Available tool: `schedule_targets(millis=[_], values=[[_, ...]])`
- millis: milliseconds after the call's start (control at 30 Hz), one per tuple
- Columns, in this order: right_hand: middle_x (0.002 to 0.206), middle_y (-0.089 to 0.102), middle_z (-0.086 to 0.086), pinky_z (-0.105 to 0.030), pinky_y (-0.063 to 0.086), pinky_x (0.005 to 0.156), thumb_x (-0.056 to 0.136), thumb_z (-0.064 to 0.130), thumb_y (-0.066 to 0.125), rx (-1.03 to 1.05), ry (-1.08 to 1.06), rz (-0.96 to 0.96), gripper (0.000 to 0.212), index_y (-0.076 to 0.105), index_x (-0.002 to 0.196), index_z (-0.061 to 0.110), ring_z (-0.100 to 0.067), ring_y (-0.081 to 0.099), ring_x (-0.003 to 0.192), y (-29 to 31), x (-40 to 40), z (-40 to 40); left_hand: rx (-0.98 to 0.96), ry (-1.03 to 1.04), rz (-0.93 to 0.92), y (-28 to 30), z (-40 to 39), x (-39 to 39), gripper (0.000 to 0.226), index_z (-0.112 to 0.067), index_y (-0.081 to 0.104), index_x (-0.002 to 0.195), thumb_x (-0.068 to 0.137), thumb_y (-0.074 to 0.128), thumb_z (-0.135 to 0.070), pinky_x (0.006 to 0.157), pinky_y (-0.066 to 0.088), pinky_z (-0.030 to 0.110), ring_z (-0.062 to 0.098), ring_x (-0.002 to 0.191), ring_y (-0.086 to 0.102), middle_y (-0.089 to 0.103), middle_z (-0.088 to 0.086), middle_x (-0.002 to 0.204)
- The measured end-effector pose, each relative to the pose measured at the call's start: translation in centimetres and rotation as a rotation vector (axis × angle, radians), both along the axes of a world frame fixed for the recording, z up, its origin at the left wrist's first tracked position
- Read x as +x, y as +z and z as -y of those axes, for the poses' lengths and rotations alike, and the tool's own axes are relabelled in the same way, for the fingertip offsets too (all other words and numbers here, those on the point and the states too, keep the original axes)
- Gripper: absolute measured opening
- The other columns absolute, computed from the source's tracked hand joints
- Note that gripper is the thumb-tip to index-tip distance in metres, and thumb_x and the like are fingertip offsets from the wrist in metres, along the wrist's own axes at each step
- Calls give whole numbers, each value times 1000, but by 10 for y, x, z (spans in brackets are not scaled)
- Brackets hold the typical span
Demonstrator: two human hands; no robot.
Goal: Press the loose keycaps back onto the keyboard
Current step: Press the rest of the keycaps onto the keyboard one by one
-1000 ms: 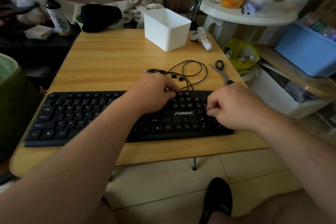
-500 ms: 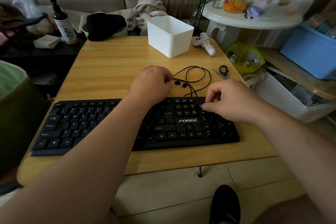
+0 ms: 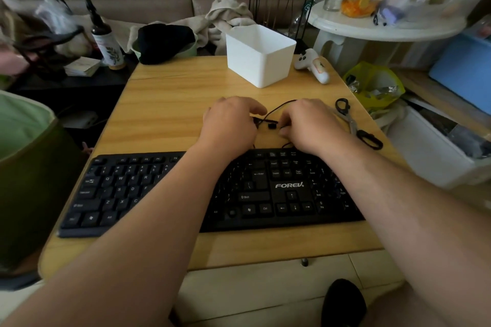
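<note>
— Behind the keyboard (image 3: 265,188), what are the hands doing?
— Both are hovering over the table (image 3: 164,103). The left hand (image 3: 229,121) and right hand (image 3: 309,125) are curling fingers downward; whether either is pinching a keycap, I cannot tell.
— And the keyboard?
— It is lying long-side left to right, near the front edge. One loose keycap (image 3: 271,125) is sitting between the hands, beside a black cable (image 3: 279,107).

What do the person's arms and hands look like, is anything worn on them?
Both forearms are bare up to the frame's edge, with no sleeves in view. The left hand and right hand wear no gloves, and no rings, watch or bracelets show. The fingers are mostly hidden behind the backs of the hands.
</note>
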State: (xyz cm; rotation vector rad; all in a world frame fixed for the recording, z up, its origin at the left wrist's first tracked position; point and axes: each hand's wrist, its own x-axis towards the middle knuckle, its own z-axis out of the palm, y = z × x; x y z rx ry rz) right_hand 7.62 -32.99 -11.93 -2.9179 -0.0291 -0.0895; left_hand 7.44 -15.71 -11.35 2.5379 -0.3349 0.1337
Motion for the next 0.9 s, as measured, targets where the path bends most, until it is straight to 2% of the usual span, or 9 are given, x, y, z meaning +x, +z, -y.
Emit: schedule_targets(millis=[100, 167, 200, 267, 333, 433, 533, 667, 900], values=[[99, 71, 5, -29, 43, 75, 95, 32, 74, 145, -1, -26, 7, 80, 97, 29, -15, 61, 93, 4, 2, 2, -117, 4, -25, -4, -9, 0, 37, -40, 74, 117, 98, 57, -14, 92, 51, 28, 5, 103, 61, 68, -18, 107], [92, 73, 11, -27, 45, 72, 94, 29, 75, 567, -49, -28, 5, 79, 92, 30, -8, 62, 87, 7, 2, 1, -242, -26, -65, -5, -12, -4, 28, -39, 75, 117, 98, 64, -21, 75, 44, 10, -9, 90, 58, 67, -24, 99], [88, 73, 11, -25, 45, 69, 95, 26, 75, 828, -85, -53, 6, 78, 90, 28, -6, 61, 81, 9, 0, -1, -323, -46, -82, -6, -13, -6, 26, -39, 74, 116, 96, 68, -25, 74, 44, 8, -10, 91, 59, 70, -24, 100], [83, 71, 4, -23, 42, 61, 98, 17, 69, 1250, -117, -209, 8, 75, 95, 20, -9, 56, 70, 13, -6, -6, -496, -64, -104, -6, -14, -12, 22, -40, 74, 109, 92, 75, -27, 79, 53, 19, -2, 93, 65, 73, -21, 97], [79, 70, -1, -24, 42, 58, 97, 12, 65, 1441, -85, -350, 10, 73, 102, 14, -11, 54, 67, 13, -13, -8, -628, -56, -113, -5, -14, -18, 17, -38, 74, 100, 90, 79, -25, 81, 58, 28, 6, 92, 70, 75, -16, 90], [79, 69, -3, -25, 45, 58, 86, 12, 68, 1550, -31, -439, 19, 73, 104, 13, -14, 56, 68, 15, -21, -9, -751, -41, -129, -3, -15, -25, 18, -32, 74, 97, 88, 82, -18, 82, 60, 28, 6, 89, 73, 77, -12, 89], [81, 70, -5, -26, 46, 59, 80, 12, 69, 1621, -1, -453, 16, 80, 91, 17, -15, 57, 70, 18, -24, -10, -859, -39, -168, 1, -16, -30, 21, -25, 73, 102, 87, 84, -15, 82, 60, 25, 8, 89, 75, 79, -8, 91], [84, 71, -4, -26, 46, 60, 80, 13, 69, 1621, 24, -471, 16, 83, 82, 22, -15, 57, 72, 20, -28, -10, -877, -51, -170, 5, -19, -35, 22, -21, 72, 104, 87, 84, -14, 72, 54, 14, 7, 83, 73, 79, -6, 90], [83, 73, -4, -27, 45, 62, 78, 11, 70, 1625, 25, -482, 17, 82, 80, 23, -15, 58, 70, 23, -33, -10, -864, -79, -151, 5, -20, -37, 19, -18, 72, 101, 87, 83, -10, 67, 48, 9, 7, 85, 73, 79, -2, 90]])
